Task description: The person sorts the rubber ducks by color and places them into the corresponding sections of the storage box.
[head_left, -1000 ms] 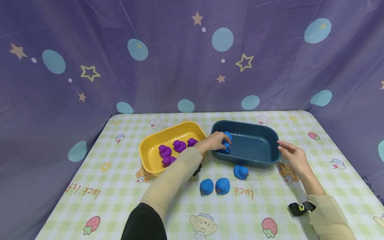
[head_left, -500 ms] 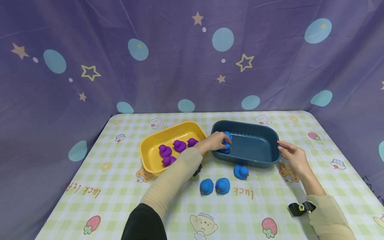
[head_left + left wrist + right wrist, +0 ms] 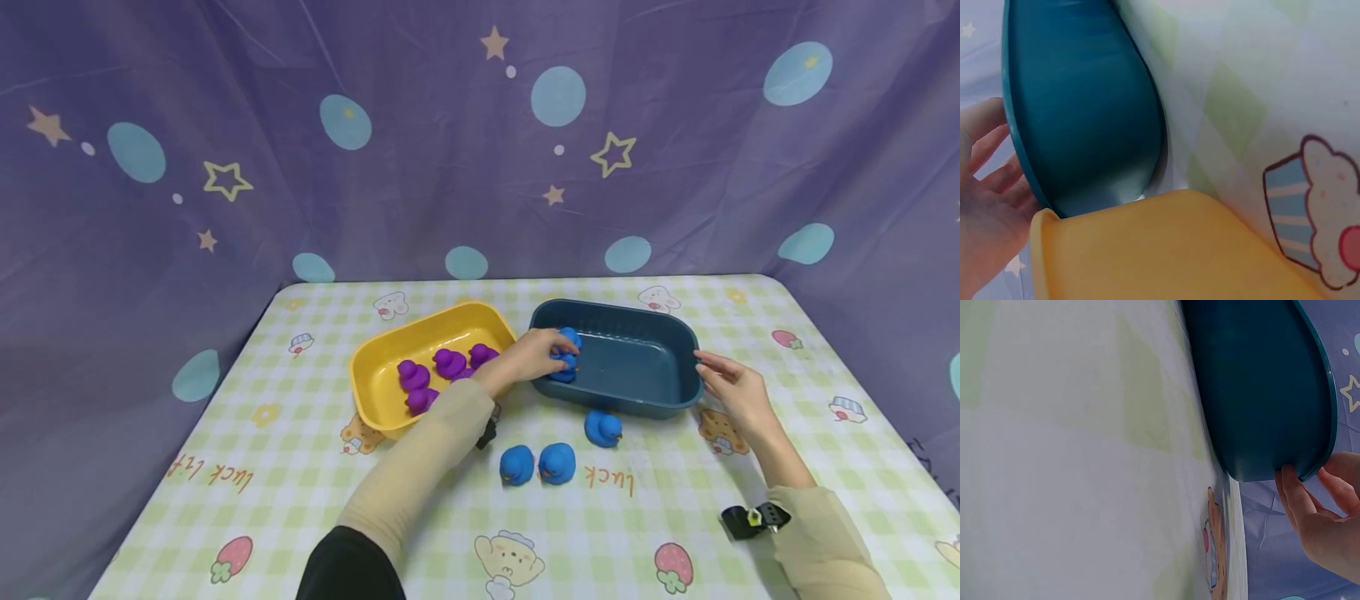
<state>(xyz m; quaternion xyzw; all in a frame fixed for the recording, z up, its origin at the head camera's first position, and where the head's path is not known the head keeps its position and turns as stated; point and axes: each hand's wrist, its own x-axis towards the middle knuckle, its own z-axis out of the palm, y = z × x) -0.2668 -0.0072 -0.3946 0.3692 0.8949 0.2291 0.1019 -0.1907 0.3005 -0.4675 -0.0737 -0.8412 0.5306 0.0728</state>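
L fingers at teal tub, yel. tub nr.

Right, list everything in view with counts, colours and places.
Tablecloth: one, green-and-white checked, foreground
Backdrop: one, purple-blue with stars and ovals, behind
Teal basin: one, dark teal, on the tablecloth
Yellow basin: one, yellow, left of the teal basin
Purple ducks: at least five, purple, in the yellow basin
Blue ducks: five visible, blue, three on the tablecloth, two in the teal basin
Wrist devices: two, black, one per wrist
Sleeves: two, beige, on the arms
Left hand: one, bare, fingers at the teal basin's ducks
Right hand: one, bare, fingers touching the teal basin's right end
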